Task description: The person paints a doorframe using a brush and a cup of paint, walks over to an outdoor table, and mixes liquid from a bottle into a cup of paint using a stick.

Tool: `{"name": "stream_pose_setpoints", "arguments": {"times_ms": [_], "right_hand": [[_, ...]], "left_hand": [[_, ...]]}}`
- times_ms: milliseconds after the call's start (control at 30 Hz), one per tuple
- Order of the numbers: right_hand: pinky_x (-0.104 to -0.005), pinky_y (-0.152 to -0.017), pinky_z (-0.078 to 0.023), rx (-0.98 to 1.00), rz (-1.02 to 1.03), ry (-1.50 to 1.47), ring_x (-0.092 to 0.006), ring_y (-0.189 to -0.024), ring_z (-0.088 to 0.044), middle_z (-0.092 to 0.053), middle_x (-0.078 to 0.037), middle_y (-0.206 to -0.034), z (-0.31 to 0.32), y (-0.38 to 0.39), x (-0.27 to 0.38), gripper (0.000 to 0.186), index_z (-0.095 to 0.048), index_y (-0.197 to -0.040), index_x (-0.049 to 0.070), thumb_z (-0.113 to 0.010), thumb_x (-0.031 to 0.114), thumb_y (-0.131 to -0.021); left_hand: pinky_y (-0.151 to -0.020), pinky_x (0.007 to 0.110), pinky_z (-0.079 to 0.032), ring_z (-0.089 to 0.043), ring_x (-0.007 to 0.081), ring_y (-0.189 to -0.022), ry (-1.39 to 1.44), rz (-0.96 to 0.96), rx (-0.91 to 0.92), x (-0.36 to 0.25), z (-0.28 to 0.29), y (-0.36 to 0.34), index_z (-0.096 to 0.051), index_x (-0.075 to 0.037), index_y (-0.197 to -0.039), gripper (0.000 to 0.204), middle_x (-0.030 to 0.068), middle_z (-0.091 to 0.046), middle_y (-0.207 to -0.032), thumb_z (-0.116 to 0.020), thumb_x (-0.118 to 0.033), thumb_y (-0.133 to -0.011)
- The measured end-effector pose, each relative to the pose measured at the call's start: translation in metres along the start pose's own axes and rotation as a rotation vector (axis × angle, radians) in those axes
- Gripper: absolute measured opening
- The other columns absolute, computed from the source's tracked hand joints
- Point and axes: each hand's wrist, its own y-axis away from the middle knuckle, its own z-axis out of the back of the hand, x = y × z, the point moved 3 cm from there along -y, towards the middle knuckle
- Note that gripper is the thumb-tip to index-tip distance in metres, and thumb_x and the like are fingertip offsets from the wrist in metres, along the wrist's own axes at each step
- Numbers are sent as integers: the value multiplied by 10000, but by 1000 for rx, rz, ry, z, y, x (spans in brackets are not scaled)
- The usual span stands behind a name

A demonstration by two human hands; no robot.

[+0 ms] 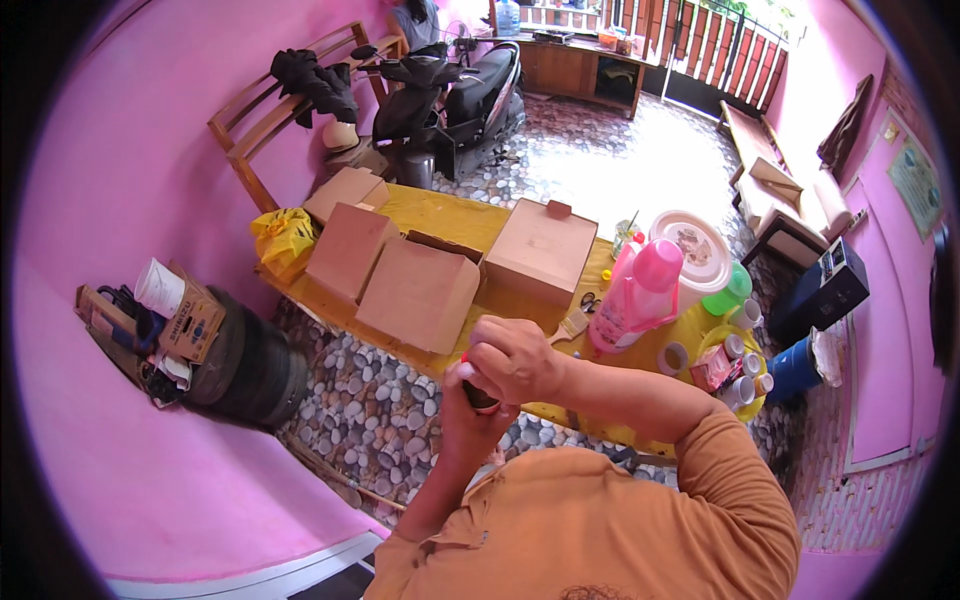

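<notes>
My left hand point(468, 415) is wrapped around a small dark jar point(482, 400) with a bit of red at it, held up in front of my body near the table's front edge. From above, my right hand point(515, 358) closes over the jar's top, and its fingers hide most of that end. Just beyond my hands lie a flat brush point(571, 325) and a pair of scissors point(589, 300). An open cardboard box point(420, 295) and a closed one point(541, 250) stand on the yellow-covered table point(440, 208).
To the right stand a pink jug point(640, 295), a white lidded tub point(692, 250), a green container point(730, 290) and several cups point(739, 392). A yellow bag point(284, 243) sits at the left end. Beyond are a motorbike point(450, 95) and another person point(415, 25).
</notes>
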Motion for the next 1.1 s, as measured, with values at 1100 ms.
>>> {"name": "stream_pose_setpoints", "arguments": {"times_ms": [1100], "right_hand": [[-419,-718,-555,427,-376,-285,-333,-850,-641,-565,-114,-989,29,-14,-3,186,-562,-1026,42,-698,126,-930]], "left_hand": [[-912,398,-502,-608,280,-1037,-102,-1,-25,-10,13,-14,-432,-17,-1346,626,164,-541,-1196,-775,-141,-838]]}}
